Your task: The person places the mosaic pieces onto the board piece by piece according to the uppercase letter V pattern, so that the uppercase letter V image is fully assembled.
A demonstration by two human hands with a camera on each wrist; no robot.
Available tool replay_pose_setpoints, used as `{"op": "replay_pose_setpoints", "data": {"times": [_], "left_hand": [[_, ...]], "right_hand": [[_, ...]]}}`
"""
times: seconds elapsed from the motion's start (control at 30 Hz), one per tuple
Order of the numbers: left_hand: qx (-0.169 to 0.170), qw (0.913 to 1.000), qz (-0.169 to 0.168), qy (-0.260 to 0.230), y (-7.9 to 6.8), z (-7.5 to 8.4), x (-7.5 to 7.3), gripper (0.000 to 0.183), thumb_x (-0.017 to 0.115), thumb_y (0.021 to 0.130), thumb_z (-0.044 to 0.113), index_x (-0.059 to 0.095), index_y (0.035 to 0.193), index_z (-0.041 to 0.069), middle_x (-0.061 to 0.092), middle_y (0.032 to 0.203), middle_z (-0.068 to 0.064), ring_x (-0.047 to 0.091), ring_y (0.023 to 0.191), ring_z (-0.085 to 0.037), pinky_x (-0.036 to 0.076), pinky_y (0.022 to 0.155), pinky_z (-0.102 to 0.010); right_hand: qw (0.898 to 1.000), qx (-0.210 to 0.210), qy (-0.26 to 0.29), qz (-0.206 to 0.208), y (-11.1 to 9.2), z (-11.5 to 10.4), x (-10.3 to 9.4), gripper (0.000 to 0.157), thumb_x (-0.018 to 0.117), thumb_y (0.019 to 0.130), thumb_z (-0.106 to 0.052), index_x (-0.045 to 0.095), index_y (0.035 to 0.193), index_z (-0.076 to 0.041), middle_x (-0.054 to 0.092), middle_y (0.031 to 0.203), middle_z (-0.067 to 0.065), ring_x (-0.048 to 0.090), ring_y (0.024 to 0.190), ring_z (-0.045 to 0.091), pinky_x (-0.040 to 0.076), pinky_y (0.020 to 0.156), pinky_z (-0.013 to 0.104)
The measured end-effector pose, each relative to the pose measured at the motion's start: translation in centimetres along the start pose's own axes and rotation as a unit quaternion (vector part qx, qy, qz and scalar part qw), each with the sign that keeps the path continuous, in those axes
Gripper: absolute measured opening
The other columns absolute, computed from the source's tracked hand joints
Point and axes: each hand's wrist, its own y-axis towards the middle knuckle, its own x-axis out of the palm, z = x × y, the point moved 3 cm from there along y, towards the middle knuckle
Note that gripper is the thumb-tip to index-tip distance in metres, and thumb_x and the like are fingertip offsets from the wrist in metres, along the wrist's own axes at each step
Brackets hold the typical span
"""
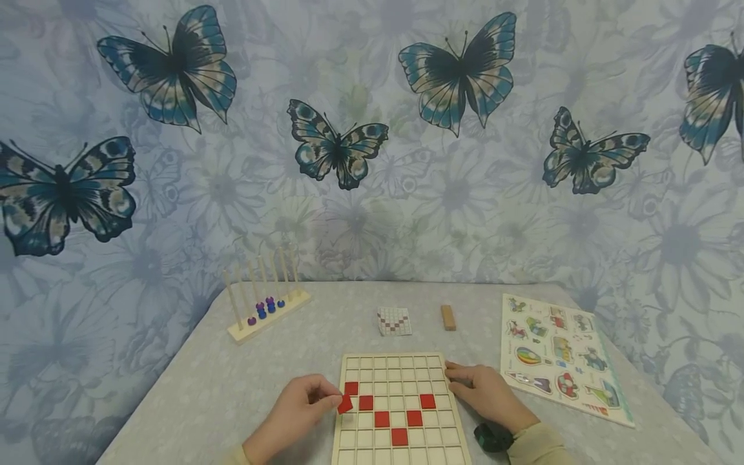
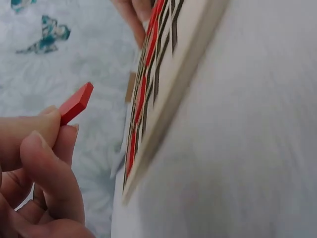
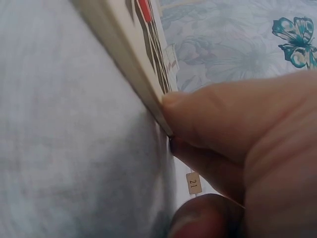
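Left hand (image 1: 293,407) pinches a light, rigid red tile (image 1: 345,404) by its edges; right hand (image 1: 485,392) seemingly presses flat against the wooden grid board (image 1: 401,445) beside it.

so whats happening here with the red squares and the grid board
A person sits at a table with a wooden grid board that already has six red tiles set in it. The left hand pinches another red tile at the board's left edge. The right hand rests against the board's right edge. A small pattern card lies just beyond the board.
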Motion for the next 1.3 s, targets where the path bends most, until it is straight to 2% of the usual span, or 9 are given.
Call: {"op": "replay_pose_setpoints", "data": {"times": [0.13, 0.27, 0.5, 0.73, 0.97, 1.13, 1.3], "left_hand": [[0.015, 0.9996, -0.022, 0.006, 0.9, 1.5, 1.1, 0.016, 0.074, 0.096, 0.024, 0.074, 0.096, 0.009, 0.073, 0.089, -0.002, 0.057, 0.066, -0.008, 0.049, 0.058, -0.026], [0.036, 0.9984, -0.035, 0.025, 2.3, 3.2, 2.2, 0.012, 0.074, 0.096, 0.024, 0.075, 0.093, 0.013, 0.073, 0.091, 0.001, 0.061, 0.077, -0.011, 0.05, 0.068, -0.028], [0.052, 0.9957, -0.065, 0.041, 5.4, 5.3, 5.0, 0.008, 0.074, 0.097, 0.022, 0.075, 0.09, 0.018, 0.071, 0.086, 0.005, 0.063, 0.082, -0.013, 0.051, 0.068, -0.033], [0.047, 0.9947, -0.069, 0.059, 8.2, 6.1, 8.4, 0.009, 0.074, 0.096, 0.019, 0.075, 0.087, 0.018, 0.071, 0.085, 0.008, 0.062, 0.077, -0.011, 0.05, 0.068, -0.032], [0.038, 0.9933, -0.063, 0.089, 10.2, 6.5, 11.6, 0.011, 0.076, 0.093, 0.017, 0.075, 0.082, 0.018, 0.069, 0.079, 0.01, 0.06, 0.069, -0.008, 0.05, 0.064, -0.03], [0.034, 0.9898, -0.052, 0.128, 11.2, 6.5, 13.2, 0.012, 0.076, 0.093, 0.02, 0.074, 0.081, 0.021, 0.068, 0.077, 0.013, 0.059, 0.068, -0.005, 0.049, 0.062, -0.03], [0.023, 0.9854, -0.055, 0.16, 11.4, 6.6, 14.1, 0.01, 0.077, 0.093, 0.021, 0.074, 0.083, 0.02, 0.067, 0.076, 0.013, 0.057, 0.067, -0.007, 0.047, 0.06, -0.031]], "right_hand": [[1.0, -0.004, 0.004, -0.001, 0.1, -0.2, -0.1, 0.033, 0.072, 0.096, -0.028, 0.074, 0.126, -0.014, 0.065, 0.141, 0.001, 0.06, 0.132, 0.034, 0.046, 0.106, 0.055], [1.0, 0.0, 0.005, 0.0, 0.0, -0.2, -0.1, 0.033, 0.073, 0.096, -0.028, 0.075, 0.126, -0.014, 0.066, 0.14, 0.0, 0.061, 0.131, 0.033, 0.047, 0.105, 0.055], [1.0, 0.009, 0.015, -0.003, -0.1, -0.2, -0.2, 0.033, 0.072, 0.097, -0.028, 0.074, 0.127, -0.014, 0.065, 0.141, 0.0, 0.06, 0.132, 0.033, 0.046, 0.106, 0.055], [1.0, 0.003, 0.019, -0.005, -0.1, -0.2, -0.2, 0.033, 0.072, 0.097, -0.028, 0.074, 0.127, -0.014, 0.065, 0.141, 0.002, 0.061, 0.131, 0.032, 0.048, 0.104, 0.054], [1.0, 0.001, 0.009, -0.004, 0.2, 0.0, 0.0, 0.032, 0.072, 0.097, -0.03, 0.075, 0.126, -0.016, 0.066, 0.139, 0.0, 0.062, 0.129, 0.03, 0.052, 0.1, 0.052], [1.0, 0.0, 0.006, -0.002, 0.3, -0.1, -0.1, 0.03, 0.072, 0.097, -0.028, 0.076, 0.125, -0.018, 0.066, 0.139, -0.002, 0.062, 0.129, 0.031, 0.051, 0.1, 0.053], [1.0, 0.0, 0.01, 0.0, -0.1, 0.0, -0.3, 0.029, 0.072, 0.097, -0.026, 0.076, 0.125, -0.017, 0.066, 0.139, -0.002, 0.061, 0.13, 0.033, 0.051, 0.101, 0.053]]}}
